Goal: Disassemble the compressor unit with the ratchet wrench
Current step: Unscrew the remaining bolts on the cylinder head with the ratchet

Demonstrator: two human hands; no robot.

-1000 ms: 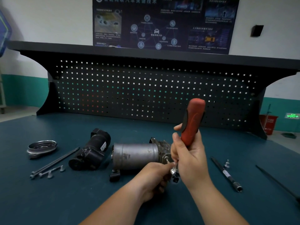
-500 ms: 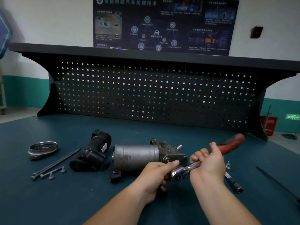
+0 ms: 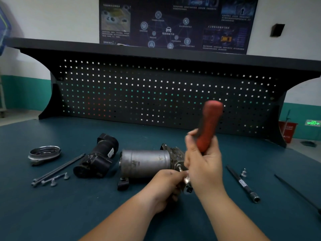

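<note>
**While the wrench stands upright, everything turns on the compressor's right end**

Since people asked for the layout, here it is from the left edge of the table (image 3: 69, 214) across. First comes a metal ring (image 3: 44, 153). Just beside it are two long bolts (image 3: 59, 169) and a few small screws (image 3: 53, 182), already out. Next is a black housing (image 3: 99, 159), apart from the main body.

The compressor (image 3: 145, 162) lies on its side mid-table, long axis running left to right. It's a dull grey can, scuffed, with a rougher cast block on its right end.

That right end is where both hands are. The left hand (image 3: 165, 190) comes in from the near side, fingers curled at the wrench's (image 3: 209, 126) shiny head. As far as I can tell it's pinching the head to keep it seated, but the contact is partly hidden.

The right hand (image 3: 204, 164) is wrapped tight round the red handle, which is blurred. The handle stands almost straight up, square to the can's axis, with the head low down at the block.

So the fastener sits below the grip. I'd say the next stroke has to sweep the handle across the axis, toward the table's right side or back. If the head tips, it'll probably slip off.

Toward the right edge there's an extension bar (image 3: 243, 184), a small bit (image 3: 243, 173) standing beside it, and a thin rod (image 3: 297, 192).
</note>
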